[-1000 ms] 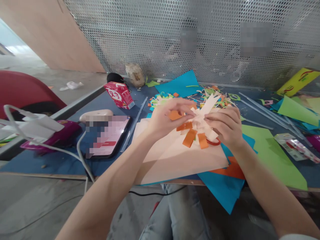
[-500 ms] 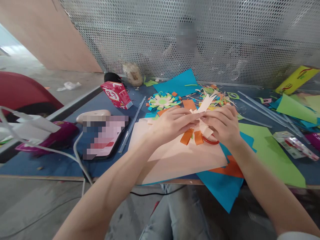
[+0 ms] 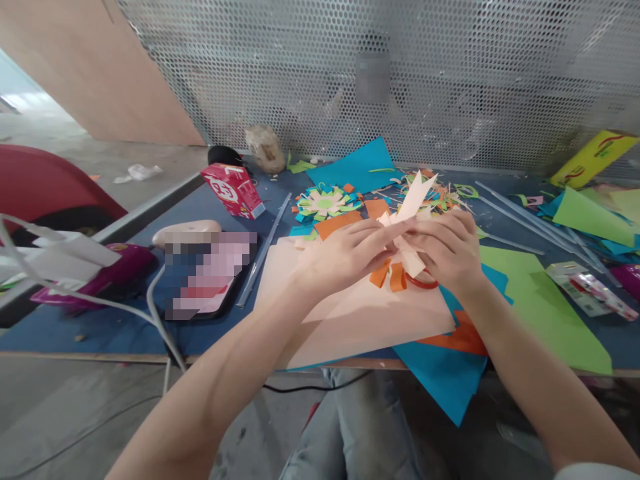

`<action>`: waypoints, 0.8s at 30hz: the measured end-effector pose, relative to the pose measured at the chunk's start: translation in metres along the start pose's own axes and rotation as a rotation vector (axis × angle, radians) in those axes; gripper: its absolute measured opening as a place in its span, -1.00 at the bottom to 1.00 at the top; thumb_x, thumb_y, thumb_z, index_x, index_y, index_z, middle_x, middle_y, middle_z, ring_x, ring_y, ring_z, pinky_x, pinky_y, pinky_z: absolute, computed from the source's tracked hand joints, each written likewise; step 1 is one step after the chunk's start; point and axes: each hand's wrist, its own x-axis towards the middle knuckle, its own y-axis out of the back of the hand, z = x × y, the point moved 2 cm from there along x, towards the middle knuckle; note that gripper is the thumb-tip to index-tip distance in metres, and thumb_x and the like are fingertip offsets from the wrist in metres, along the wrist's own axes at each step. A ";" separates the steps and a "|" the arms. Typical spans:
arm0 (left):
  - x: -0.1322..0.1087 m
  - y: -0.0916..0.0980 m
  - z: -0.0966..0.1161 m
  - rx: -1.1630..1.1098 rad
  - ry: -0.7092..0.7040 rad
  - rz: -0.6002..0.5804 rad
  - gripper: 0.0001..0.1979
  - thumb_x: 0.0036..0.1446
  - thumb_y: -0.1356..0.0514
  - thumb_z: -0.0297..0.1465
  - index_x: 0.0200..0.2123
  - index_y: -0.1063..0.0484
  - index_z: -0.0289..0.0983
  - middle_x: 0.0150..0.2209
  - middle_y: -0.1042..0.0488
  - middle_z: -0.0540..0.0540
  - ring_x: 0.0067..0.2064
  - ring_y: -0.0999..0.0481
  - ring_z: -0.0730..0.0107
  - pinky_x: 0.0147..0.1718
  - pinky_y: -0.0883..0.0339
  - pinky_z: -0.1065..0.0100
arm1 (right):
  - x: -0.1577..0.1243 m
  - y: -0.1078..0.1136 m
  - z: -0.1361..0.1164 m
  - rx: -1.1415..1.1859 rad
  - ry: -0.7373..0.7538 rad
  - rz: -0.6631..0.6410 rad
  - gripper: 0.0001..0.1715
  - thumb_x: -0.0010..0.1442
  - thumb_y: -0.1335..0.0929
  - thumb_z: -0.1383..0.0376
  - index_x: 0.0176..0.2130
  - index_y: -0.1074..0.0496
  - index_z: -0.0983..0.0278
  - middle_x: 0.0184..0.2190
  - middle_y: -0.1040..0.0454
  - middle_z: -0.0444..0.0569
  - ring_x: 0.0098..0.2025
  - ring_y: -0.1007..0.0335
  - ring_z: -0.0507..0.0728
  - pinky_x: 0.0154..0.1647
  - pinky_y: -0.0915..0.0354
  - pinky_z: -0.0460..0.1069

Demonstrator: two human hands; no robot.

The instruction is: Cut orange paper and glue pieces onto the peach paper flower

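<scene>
Sat at a cluttered blue table (image 3: 100, 313) before a perforated metal screen (image 3: 300, 80). Held a half-built paper flower (image 3: 414, 197) of peach and orange strips between both hands, just above a large peach sheet (image 3: 360, 320) near the table's front edge. Gripped its left side with the left hand (image 3: 345, 257), fingers curled in and tips pinched at the middle. Gripped its right side with the right hand (image 3: 445, 253) in the same way, closed, fingertips touching those of the left at the centre; could not tell which strip each tip pressed. Showed one long peach strip pointing up and away past the knuckles, and short orange loops (image 3: 390, 275) hanging out beneath the hands. Found a red loop (image 3: 423, 283) on the peach sheet just under the right hand. Found a finished flower (image 3: 325, 202) in cream, green and blue lying flat beyond the left hand, apart from it, with a blue sheet (image 3: 357, 170) behind. Had a green sheet (image 3: 540, 300) to the right, a red carton (image 3: 233, 190) and a phone (image 3: 207, 273) well off to the left, and a thin clear rod (image 3: 263, 257) between phone and peach sheet.
</scene>
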 end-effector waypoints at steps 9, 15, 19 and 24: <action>-0.002 0.000 -0.005 -0.202 0.173 0.026 -0.43 0.09 -0.10 -0.52 0.17 -0.03 -0.24 -0.38 -0.46 0.00 -0.30 -0.43 0.51 -0.29 -0.36 0.43 | 0.005 0.003 -0.003 0.007 0.022 0.002 -0.89 0.10 -0.32 0.43 -0.35 -0.36 0.21 -0.30 -0.54 -0.17 -0.28 -0.39 0.01 -0.17 -0.22 -0.02; 0.000 0.010 -0.010 -0.221 0.298 0.077 -0.37 0.09 -0.12 -0.45 0.21 0.04 -0.18 -0.22 -0.50 -0.07 -0.32 -0.44 0.47 -0.33 -0.37 0.40 | 0.004 0.003 -0.002 0.024 -0.010 0.015 -0.87 0.08 -0.34 0.43 -0.40 -0.36 0.19 -0.31 -0.54 -0.20 -0.27 -0.37 0.00 -0.20 -0.21 -0.03; 0.000 0.008 -0.008 -0.162 0.207 0.020 -0.37 0.12 -0.11 -0.39 0.22 0.06 -0.20 -0.10 -0.47 -0.12 -0.14 -0.46 0.38 -0.18 -0.37 0.35 | 0.004 0.003 -0.002 0.005 -0.007 -0.011 -0.89 0.10 -0.33 0.41 -0.36 -0.37 0.18 -0.28 -0.54 -0.20 -0.25 -0.36 0.01 -0.19 -0.19 -0.02; -0.003 0.004 -0.009 -0.054 0.070 -0.003 -0.35 0.12 -0.09 -0.48 0.24 0.11 -0.19 -0.24 -0.52 -0.04 -0.12 -0.46 0.41 -0.13 -0.36 0.34 | 0.004 0.002 -0.001 0.002 -0.016 -0.001 -0.89 0.09 -0.33 0.41 -0.35 -0.36 0.19 -0.30 -0.54 -0.20 -0.27 -0.36 0.00 -0.17 -0.19 -0.02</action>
